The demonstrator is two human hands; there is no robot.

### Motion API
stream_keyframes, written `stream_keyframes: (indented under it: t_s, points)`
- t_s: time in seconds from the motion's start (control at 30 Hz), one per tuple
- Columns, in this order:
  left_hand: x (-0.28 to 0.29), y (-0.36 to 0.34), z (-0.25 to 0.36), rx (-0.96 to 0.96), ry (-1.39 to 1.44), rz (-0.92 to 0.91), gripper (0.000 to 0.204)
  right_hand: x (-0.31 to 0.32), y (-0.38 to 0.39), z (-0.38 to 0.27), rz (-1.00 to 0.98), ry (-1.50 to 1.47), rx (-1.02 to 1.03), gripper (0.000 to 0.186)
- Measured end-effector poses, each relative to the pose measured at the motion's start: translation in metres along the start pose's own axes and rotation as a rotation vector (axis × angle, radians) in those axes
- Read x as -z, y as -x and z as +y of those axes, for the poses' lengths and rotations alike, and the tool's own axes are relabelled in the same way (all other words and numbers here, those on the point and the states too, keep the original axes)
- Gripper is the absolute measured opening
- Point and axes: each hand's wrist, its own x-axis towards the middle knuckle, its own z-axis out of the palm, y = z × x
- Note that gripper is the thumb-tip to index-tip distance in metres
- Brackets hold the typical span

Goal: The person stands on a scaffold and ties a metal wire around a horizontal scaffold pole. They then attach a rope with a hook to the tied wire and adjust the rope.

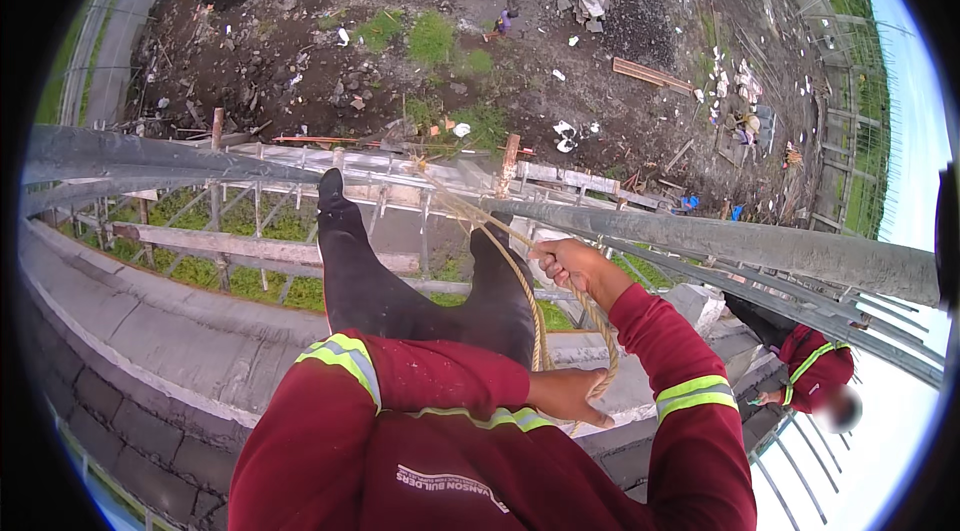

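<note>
A tan braided rope [523, 281] runs in several strands from beyond the pipes toward me. My right hand [568, 263] is closed round it, just past my right knee. From that fist a length of rope curves down to my left hand [572, 396], which is held across my front. The left fingers look stretched out and apart, with the rope passing against them; part of the hand is turned from view. My legs [405, 281], in dark trousers, reach out ahead, with the feet by the grey pipes.
A grey pipe [800, 253] slants across to the right, and another pipe [130, 153] to the left. Below lies rubble ground [400, 81] with planks [650, 76]. A co-worker in a red sleeve [815, 363] bends at right. A concrete ledge [150, 336] runs behind my left side.
</note>
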Motion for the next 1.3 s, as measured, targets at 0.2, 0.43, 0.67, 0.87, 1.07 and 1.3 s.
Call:
stream_keyframes:
  t_s: [0.2, 0.43, 0.67, 0.87, 1.07, 1.3]
  points:
    - [0.077, 0.045, -0.15, -0.295, 1.356, 0.008, 0.145, -0.081, 0.161, 0.068, 0.039, 0.905, 0.47, 0.035]
    - [0.229, 0.02, -0.269, -0.107, 1.932, 1.132, 0.051, -0.081, 0.342, 0.183, 0.045, 0.406, 0.142, 0.038]
    - [0.164, 0.052, -0.161, -0.192, 1.707, 1.177, 0.033, 0.018, 0.267, 0.212, -0.056, 0.857, -0.016, 0.046]
    - [0.042, 0.056, -0.021, 0.001, 1.582, 0.907, 0.033, -0.013, 0.019, 0.034, 0.123, 0.588, 0.169, 0.083]
    - [-0.012, 0.051, 0.008, -0.105, 1.028, 0.511, 0.07, -0.084, -0.055, -0.052, 0.142, 0.289, 0.23, 0.043]
    - [0.099, 0.058, -0.1, -0.111, 1.353, 0.078, 0.143, -0.067, 0.142, 0.034, 0.224, 0.636, 0.453, 0.039]
